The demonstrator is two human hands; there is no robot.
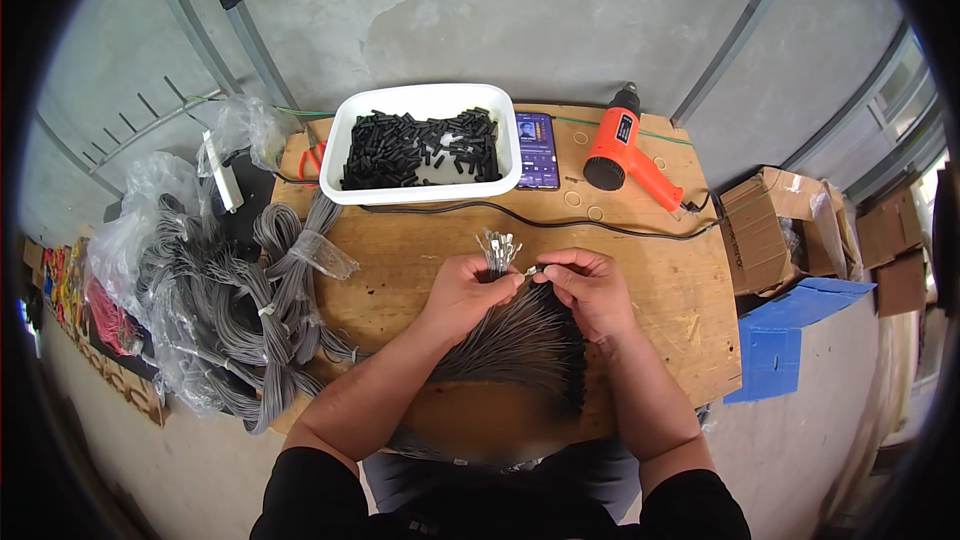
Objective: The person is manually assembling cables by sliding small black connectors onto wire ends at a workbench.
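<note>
My left hand is closed around a bunch of grey wires, whose bare metal terminals stick up above the fingers. Between its thumb and forefinger, one terminal points toward my right hand. That hand pinches a short black sleeve at the terminal; whether the sleeve is over it I cannot tell. More grey wires fan out beneath both hands across the table. Along their right side runs a dark row of black sleeved ends, partly behind my right wrist.
A white tub of black sleeves stands at the back, beside a phone and an orange heat gun. Its black cord crosses the wooden table. Coiled grey wire bundles lie left; cardboard boxes stand right.
</note>
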